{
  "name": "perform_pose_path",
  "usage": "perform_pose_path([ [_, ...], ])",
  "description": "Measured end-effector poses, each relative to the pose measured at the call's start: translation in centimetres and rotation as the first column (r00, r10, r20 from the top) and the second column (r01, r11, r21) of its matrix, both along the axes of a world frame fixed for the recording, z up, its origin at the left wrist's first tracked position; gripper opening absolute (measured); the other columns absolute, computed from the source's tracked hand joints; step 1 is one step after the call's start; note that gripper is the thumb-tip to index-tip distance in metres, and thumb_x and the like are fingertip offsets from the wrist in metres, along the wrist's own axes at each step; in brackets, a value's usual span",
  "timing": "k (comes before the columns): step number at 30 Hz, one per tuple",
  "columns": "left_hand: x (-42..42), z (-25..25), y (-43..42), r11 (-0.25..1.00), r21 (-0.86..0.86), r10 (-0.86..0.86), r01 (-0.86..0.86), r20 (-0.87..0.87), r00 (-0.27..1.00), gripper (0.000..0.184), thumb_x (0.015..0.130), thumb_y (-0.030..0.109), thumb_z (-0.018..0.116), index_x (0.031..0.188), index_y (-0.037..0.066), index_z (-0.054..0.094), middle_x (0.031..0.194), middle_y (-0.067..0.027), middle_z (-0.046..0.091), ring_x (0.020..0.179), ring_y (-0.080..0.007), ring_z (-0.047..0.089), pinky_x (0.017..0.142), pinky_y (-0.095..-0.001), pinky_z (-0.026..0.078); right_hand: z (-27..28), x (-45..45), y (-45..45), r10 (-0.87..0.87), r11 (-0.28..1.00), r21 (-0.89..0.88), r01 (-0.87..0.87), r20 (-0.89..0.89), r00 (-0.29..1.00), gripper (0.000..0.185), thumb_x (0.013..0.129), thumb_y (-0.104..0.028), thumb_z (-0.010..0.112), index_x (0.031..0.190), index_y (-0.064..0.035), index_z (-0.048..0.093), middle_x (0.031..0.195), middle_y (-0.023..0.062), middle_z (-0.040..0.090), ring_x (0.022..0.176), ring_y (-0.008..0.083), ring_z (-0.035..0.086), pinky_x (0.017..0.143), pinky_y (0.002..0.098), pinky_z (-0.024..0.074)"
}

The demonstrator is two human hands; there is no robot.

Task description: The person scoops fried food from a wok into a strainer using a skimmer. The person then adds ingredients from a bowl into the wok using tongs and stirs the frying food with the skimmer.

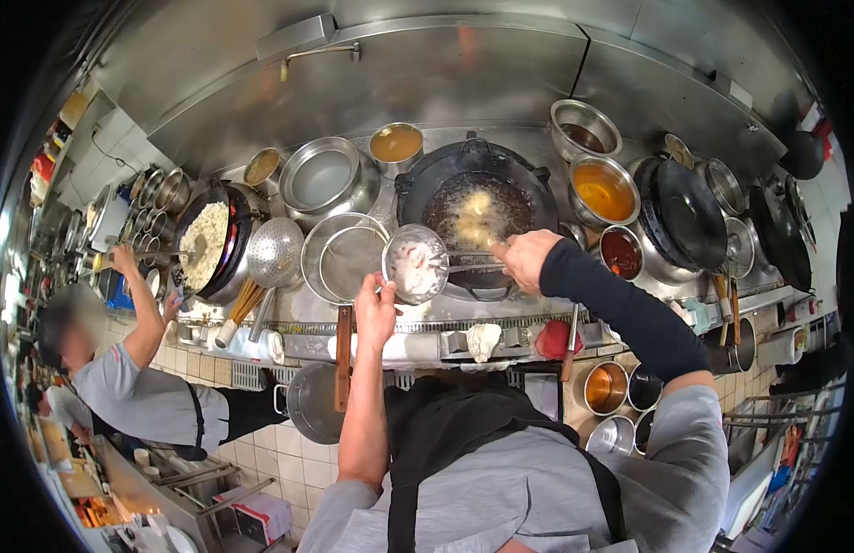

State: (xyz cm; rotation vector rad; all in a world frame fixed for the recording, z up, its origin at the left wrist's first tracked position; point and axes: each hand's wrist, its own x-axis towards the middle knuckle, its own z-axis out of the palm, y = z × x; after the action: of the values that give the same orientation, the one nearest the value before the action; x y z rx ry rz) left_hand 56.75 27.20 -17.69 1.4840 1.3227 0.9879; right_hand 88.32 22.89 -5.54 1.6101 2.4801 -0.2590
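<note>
Far left: a co-worker at a dark wok of pale, grainy food, ladle in it. Next along the bench: perforated skimmer, with a bundled bamboo brush just beside its handle, then a wide steel pot of cloudy liquid behind. Mesh strainer sat closer in.

Left hand was clamped on a small metal bowl, thumb and fingers at its near-left rim. Bowl was tilted, white-coated food inside, held up between the strainer and the centre wok, over the wok's near-left edge. Golden pieces sat in bubbling oil in that wok.

Right hand, dark sleeve on the forearm: grip closed round a thin metal utensil, which reached left to the bowl. Couldn't tell if its far end touched the food.

Right of the wok: steel bowl of orange liquid, red sauce in a smaller pot nearer in. Black wok stood tilted beyond those.
</note>
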Motion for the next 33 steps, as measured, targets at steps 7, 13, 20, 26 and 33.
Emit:
perform_pose_path([
  [7, -0.9, -2.7, 0.2, 0.986, -0.125, 0.122, -0.114, 0.066, 0.990, 0.011, 0.099, 0.010, 0.058, 0.097, 0.000, 0.053, 0.086, -0.0119, 0.067, 0.064, -0.0163, 0.066, 0.049, -0.0293, 0.053, 6.4, 3.5, -2.1, -0.070, 0.990, 0.097, 0.098, -0.262, 0.962, 0.027, 0.087, -0.020, 0.064, 0.106, -0.0006, 0.066, 0.077, 0.0234, 0.067, 0.082, 0.0416, 0.068, 0.074, 0.0498, 0.0542],
  [13, -1.5, -4.5, 0.3, 0.981, -0.115, 0.171, -0.158, 0.114, 0.979, 0.012, 0.099, 0.011, 0.059, 0.099, 0.000, 0.054, 0.085, -0.0108, 0.066, 0.065, -0.0174, 0.067, 0.051, -0.0291, 0.053, -5.2, 4.8, 1.7, -0.236, 0.968, -0.134, 0.212, -0.200, 0.951, 0.034, 0.089, -0.028, 0.065, 0.104, 0.0020, 0.070, 0.095, 0.0264, 0.070, 0.096, 0.0418, 0.067, 0.087, 0.0468, 0.0537],
  [20, -1.1, -2.9, 0.0, 0.990, -0.067, 0.136, -0.127, 0.157, 0.978, 0.013, 0.099, 0.012, 0.059, 0.097, 0.001, 0.052, 0.097, -0.0123, 0.067, 0.069, -0.0171, 0.066, 0.053, -0.0294, 0.053, -3.1, 1.2, 0.3, -0.302, 0.948, 0.014, 0.319, -0.285, 0.910, 0.036, 0.088, -0.025, 0.065, 0.113, 0.0012, 0.062, 0.085, 0.0260, 0.069, 0.086, 0.0444, 0.067, 0.078, 0.0512, 0.0529],
  [26, -0.2, -2.1, 0.1, 0.997, -0.032, 0.069, -0.065, 0.164, 0.984, 0.013, 0.098, 0.010, 0.058, 0.094, 0.001, 0.051, 0.115, -0.0117, 0.066, 0.069, -0.0161, 0.066, 0.052, -0.0295, 0.053, -1.5, -0.3, 0.8, -0.124, 0.992, -0.049, 0.116, -0.210, 0.970, 0.026, 0.088, -0.023, 0.065, 0.099, 0.0008, 0.067, 0.078, 0.0250, 0.068, 0.083, 0.0425, 0.068, 0.077, 0.0507, 0.0535],
  [33, -1.0, -4.2, 0.2, 0.976, -0.099, 0.200, -0.194, 0.061, 0.978, 0.013, 0.097, 0.011, 0.060, 0.095, 0.000, 0.053, 0.076, -0.0124, 0.065, 0.056, -0.0175, 0.064, 0.046, -0.0320, 0.051, 4.3, 2.4, 0.9, -0.187, 0.982, -0.063, 0.176, -0.377, 0.907, 0.036, 0.087, -0.021, 0.067, 0.116, -0.0003, 0.068, 0.084, 0.0261, 0.068, 0.086, 0.0421, 0.068, 0.080, 0.0475, 0.0537],
])
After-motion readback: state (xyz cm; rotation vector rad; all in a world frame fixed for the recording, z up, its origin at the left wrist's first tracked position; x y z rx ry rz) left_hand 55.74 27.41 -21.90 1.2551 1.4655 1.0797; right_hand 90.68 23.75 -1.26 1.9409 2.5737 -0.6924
